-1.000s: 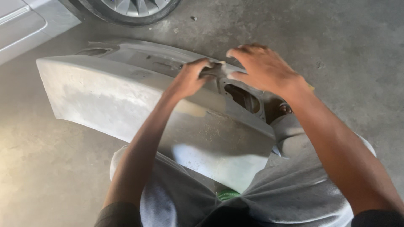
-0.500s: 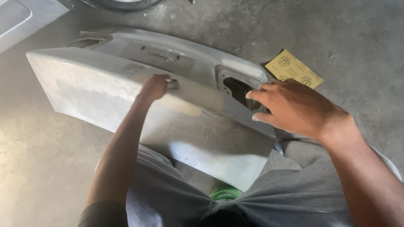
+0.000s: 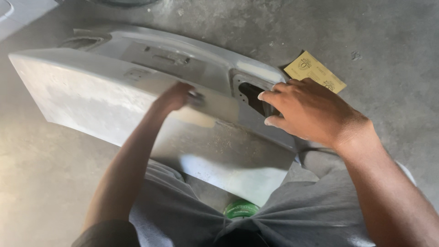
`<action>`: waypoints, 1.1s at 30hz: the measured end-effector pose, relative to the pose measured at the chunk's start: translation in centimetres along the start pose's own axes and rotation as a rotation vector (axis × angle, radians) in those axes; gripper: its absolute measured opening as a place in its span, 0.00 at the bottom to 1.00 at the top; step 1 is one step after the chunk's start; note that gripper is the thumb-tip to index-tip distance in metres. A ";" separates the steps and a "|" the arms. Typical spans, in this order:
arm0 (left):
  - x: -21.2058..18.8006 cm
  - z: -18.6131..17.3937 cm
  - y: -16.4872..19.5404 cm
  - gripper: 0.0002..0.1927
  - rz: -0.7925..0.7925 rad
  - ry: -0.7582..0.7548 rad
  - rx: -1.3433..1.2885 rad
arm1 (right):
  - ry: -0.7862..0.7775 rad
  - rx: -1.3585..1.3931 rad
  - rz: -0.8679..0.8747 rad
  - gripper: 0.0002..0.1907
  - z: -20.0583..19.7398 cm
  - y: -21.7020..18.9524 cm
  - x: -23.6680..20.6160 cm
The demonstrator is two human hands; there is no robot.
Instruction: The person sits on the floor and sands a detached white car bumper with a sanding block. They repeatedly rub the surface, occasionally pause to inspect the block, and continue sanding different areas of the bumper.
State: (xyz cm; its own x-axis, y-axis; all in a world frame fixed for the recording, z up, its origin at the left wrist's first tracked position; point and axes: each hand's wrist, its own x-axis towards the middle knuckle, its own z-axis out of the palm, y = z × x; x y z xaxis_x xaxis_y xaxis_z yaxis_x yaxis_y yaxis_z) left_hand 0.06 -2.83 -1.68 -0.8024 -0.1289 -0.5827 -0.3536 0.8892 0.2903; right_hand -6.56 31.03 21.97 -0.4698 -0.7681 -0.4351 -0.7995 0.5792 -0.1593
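Note:
A large grey car bumper panel [image 3: 91, 98] leans against my lap on the concrete floor. Its face is dull and scuffed. My left hand [image 3: 174, 97] presses on the panel's upper face, blurred by motion, and is closed on a small grey sanding piece [image 3: 197, 97] that sticks out from the fingers. My right hand [image 3: 311, 110] lies palm down on the panel's right end. Its fingers are straight and reach over a dark rectangular opening [image 3: 252, 93]; it holds nothing.
A yellow-brown sheet of abrasive paper [image 3: 315, 71] lies on the floor behind my right hand. A green round lid [image 3: 241, 209] shows between my grey-clad legs. A white car body part [image 3: 13, 11] and a tyre [image 3: 123, 2] sit at the top left.
My left hand has slid to the right along the panel's face with the sanding piece. My right hand came off the top edge and settled over the opening.

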 end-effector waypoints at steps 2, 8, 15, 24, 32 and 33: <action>0.2 0.0 -0.8 0.22 0.025 0.241 -0.007 | 0.034 -0.005 -0.014 0.27 -0.2 0.0 0.1; 0.7 0.9 -2.2 0.25 0.151 0.120 0.048 | 0.045 0.041 -0.014 0.27 -0.1 0.1 0.2; -0.7 1.7 -3.1 0.16 0.397 0.341 0.099 | 0.053 0.045 -0.033 0.26 0.2 0.4 0.0; 0.0 3.3 -3.2 0.19 0.129 0.259 0.044 | 0.056 0.037 -0.032 0.27 -0.1 0.2 0.6; 0.4 4.4 -3.5 0.17 0.283 0.449 0.391 | 0.041 -0.002 -0.037 0.26 0.3 0.1 1.0; 0.4 4.5 -3.4 0.17 0.229 0.445 0.283 | 0.041 -0.019 -0.028 0.26 0.3 0.1 1.1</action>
State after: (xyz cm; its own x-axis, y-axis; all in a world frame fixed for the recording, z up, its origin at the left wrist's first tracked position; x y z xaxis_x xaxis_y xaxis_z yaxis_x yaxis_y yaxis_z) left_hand 3.11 -3.97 -6.35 -0.9901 -0.0375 -0.1353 -0.0541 0.9911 0.1212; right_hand -7.05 30.33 21.25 -0.4621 -0.7946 -0.3937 -0.8192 0.5525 -0.1537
